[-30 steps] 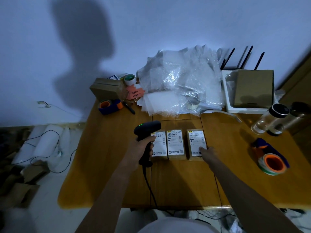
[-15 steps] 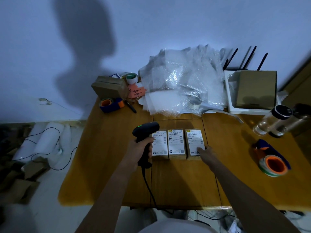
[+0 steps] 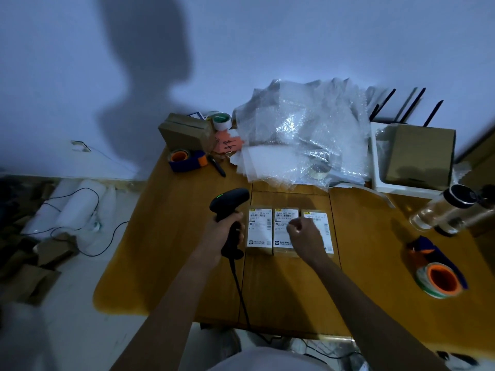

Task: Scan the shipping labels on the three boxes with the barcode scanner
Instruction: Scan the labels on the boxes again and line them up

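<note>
Brown cardboard, three flat boxes (image 3: 289, 231) with white labels lie edge to edge in a row mid-worktop, nearer its far edge than the near one. Our right hand (image 3: 304, 232), a second ago pressing the rightmost box's near corner, has curled into a loose fist holding nothing above the seam between the middle and right boxes, so we judge the lining-up finished and scanning about to begin. Our left hand (image 3: 223, 232) stays wrapped on the matte black barcode scanner (image 3: 229, 207), green light lit, just left of the row.

2 bare forearms; white garment (image 3: 262, 362) below.
</note>
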